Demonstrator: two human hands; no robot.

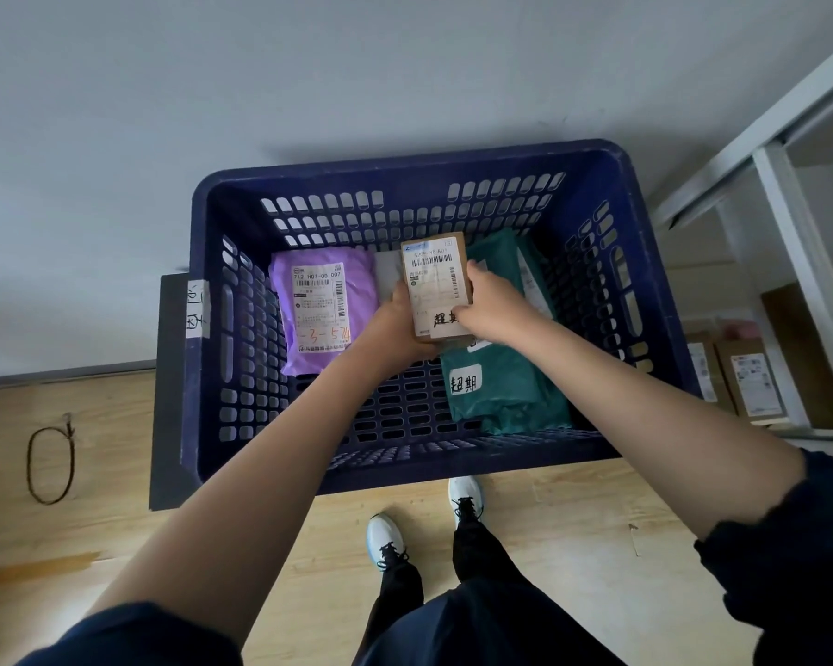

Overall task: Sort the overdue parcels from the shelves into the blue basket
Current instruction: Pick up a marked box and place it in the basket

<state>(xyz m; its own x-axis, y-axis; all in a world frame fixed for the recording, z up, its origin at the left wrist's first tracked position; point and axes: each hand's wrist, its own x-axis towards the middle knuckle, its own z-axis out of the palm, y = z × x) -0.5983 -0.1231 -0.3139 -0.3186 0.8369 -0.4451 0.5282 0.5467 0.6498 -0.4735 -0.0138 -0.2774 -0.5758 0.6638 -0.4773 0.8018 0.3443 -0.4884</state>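
Fingers: those of the left hand (401, 313) curl round the left edge and underside of a small brown box (437, 286); those of the right hand (485, 300) pinch its right edge, thumb at the upper corner. Neither hand is slack.
Box in hand: held label-up, inside the blue basket (407, 170), above the floor of the basket and not yet set down. A handwritten tag sits on its lower label, half hidden by the right hand.
Progress: a purple mailer (325, 310) lies flat at the left of the basket; a green mailer (498, 377) with a handwritten tag lies at the right, with what looks like more packets under it. A grey packet (388, 274) shows between them. I judge the sorting well under way, this box being the one now going in.
Left to do: release the box; the shelf (785, 194) at right holds more cartons (753, 384) low down, whether overdue I cannot tell.
Around: basket rests on a dark stand (169, 391) bearing a taped note; a loop of cord (51, 466) lies on the wooden floor (92, 531).
In the way: nothing blocks the drop; bare basket floor lies below the hands.
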